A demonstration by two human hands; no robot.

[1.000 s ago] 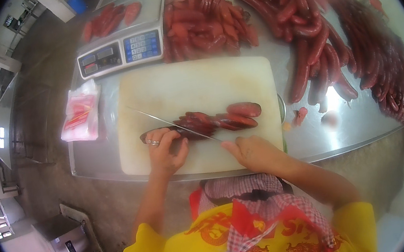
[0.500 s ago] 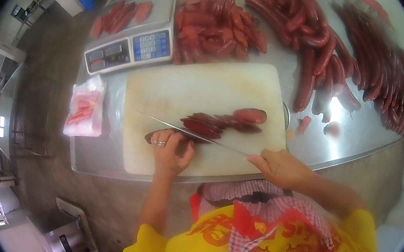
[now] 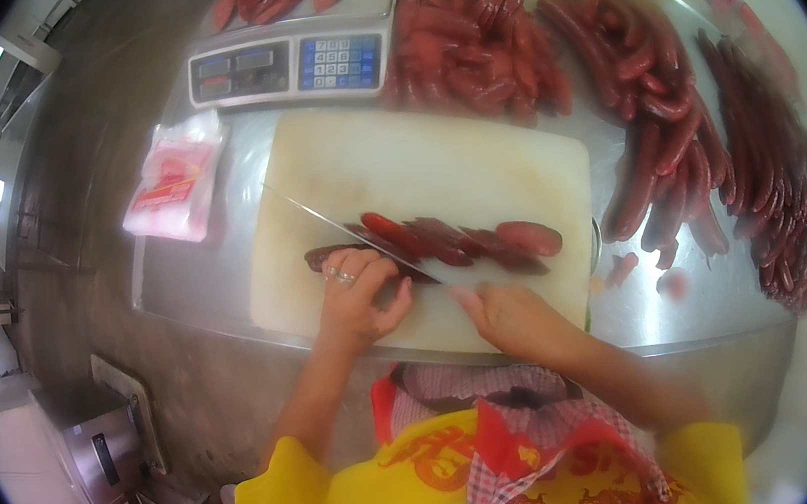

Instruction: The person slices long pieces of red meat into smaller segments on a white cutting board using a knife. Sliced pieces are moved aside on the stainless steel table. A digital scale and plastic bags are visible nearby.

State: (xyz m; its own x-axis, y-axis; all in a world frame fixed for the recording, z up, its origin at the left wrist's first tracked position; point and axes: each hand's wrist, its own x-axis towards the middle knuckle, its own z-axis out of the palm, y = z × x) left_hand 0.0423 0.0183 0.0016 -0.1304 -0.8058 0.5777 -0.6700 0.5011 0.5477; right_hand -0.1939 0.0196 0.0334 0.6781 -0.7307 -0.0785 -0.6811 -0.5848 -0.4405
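Note:
On the pale cutting board (image 3: 411,145) lies a dark red sausage, partly under my left hand (image 3: 356,298). That hand is closed over the sausage (image 3: 319,257), its fingers curled and a ring on one of them. My right hand (image 3: 512,317) grips a long knife (image 3: 324,216); the handle is hidden in my fist. The thin blade slants up and left across the sausage, close beside my left fingers. To the right of the blade, several slanting sausage slices (image 3: 443,242) lie overlapped in a row, with a paler cut face (image 3: 530,237) at the end.
Behind the board is a heap of sausage pieces (image 3: 469,47). Whole sausages (image 3: 662,99) and a long bundle of thinner ones (image 3: 777,176) lie to the right. At left stand a digital scale (image 3: 288,69) bearing slices and a pack of plastic bags (image 3: 173,179). Small scraps (image 3: 619,271) lie near the board.
My right hand and the knife have shifted left toward my left hand, the handle end moving in. A fresh slice now leans away beside the blade. The whole view has turned slightly.

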